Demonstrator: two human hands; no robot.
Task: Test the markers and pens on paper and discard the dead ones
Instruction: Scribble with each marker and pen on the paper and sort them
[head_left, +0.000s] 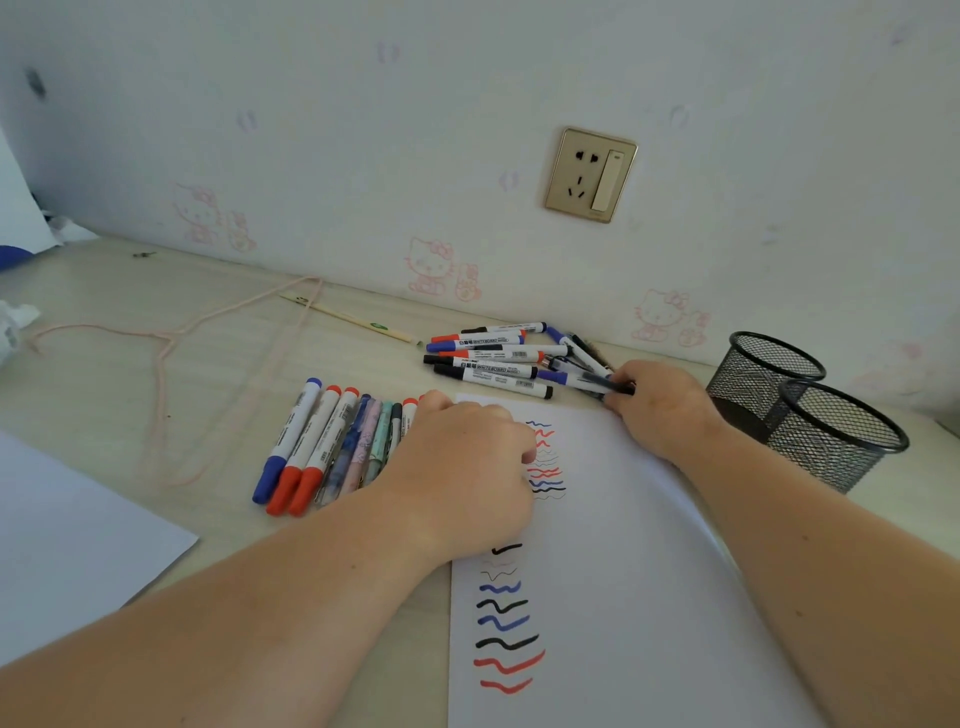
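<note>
A white test sheet (613, 571) lies on the desk, marked with red, blue and black squiggles (506, 644). My left hand (467, 467) rests on its upper left corner, fingers curled, next to a row of tested markers and pens (322, 441). What its fingers hold, if anything, is hidden. Behind the sheet lies a loose pile of whiteboard markers (493, 358). At the pile's right end my right hand (660, 405) pinches a dark pen (605, 383).
Two black mesh pen cups (831, 441) stand at the right, close to my right forearm. A second white sheet (67, 535) lies at the left edge. A pink cord (166, 353) and a thin stick (353, 319) lie further back, by the wall with a socket (589, 174).
</note>
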